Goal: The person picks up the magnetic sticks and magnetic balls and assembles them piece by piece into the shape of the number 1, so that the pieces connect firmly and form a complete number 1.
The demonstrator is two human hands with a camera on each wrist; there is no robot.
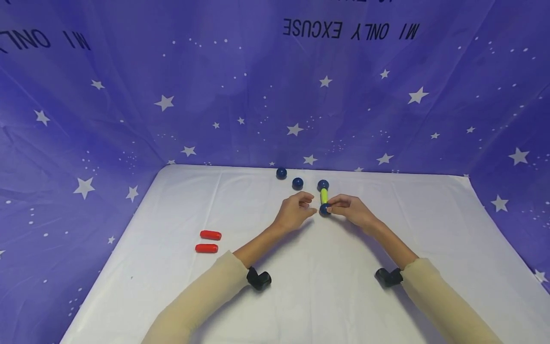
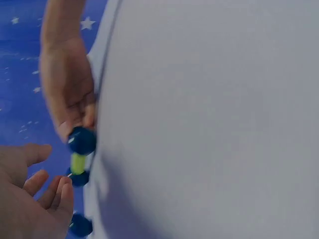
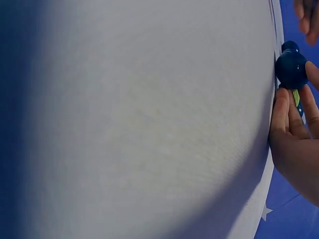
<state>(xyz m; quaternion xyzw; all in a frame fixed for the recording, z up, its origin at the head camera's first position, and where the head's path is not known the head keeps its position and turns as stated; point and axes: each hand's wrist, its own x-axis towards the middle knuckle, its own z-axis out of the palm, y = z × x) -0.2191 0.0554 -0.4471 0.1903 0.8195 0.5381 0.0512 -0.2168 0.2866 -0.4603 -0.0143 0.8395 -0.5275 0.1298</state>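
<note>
right hand (image 1: 354, 210) pinches the near ball (image 1: 323, 209), rod (image 1: 324, 195) at its twelve o'clock; left hand (image 1: 294, 210), fingers loosely parted at nine o'clock, holds nothing. a skewed pull could separate rod and ball.

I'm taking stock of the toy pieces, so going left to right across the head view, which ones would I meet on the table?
Two red rods → first loose blue ball → second loose blue ball → yellow-green rod with a blue ball at each end.

Right fingers (image 1: 339, 210) partly hide the near blue ball (image 1: 323, 210); the head view's edge cuts off both sleeves (image 1: 204, 292) and the highest far lettering (image 1: 364, 1).
</note>
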